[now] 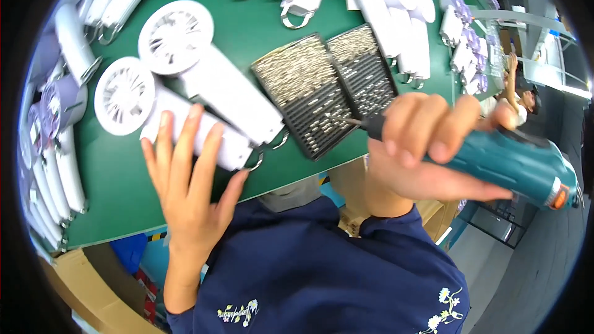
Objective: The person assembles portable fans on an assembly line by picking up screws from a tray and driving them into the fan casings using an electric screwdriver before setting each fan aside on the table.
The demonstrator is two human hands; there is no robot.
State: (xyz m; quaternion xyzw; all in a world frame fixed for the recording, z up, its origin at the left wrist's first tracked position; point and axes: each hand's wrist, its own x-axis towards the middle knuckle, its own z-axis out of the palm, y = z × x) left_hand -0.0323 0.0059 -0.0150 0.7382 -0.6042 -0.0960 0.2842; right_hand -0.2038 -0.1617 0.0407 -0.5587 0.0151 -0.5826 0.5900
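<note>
My right hand [427,142] is wrapped round a teal electric screwdriver [507,161], its bit pointing left over a black screw tray [325,96]. Rows of small screws fill the tray's far part, while its near grooves are sparsely filled. Whether a screw sits on the bit tip is too small to tell. With fingers spread, my left hand [192,179] rests its fingertips on a white handheld fan [201,127] that lies on the green table. A second white handheld fan [232,93] lies right beside it, round head at the far left end. Both have metal loops at their handle ends.
More white and lilac fans [62,111] line the table's left side, and others [390,12] lie at the back right. A cardboard box [99,291] stands below the green table's [117,204] near left edge. Another person [523,99] sits at the far right.
</note>
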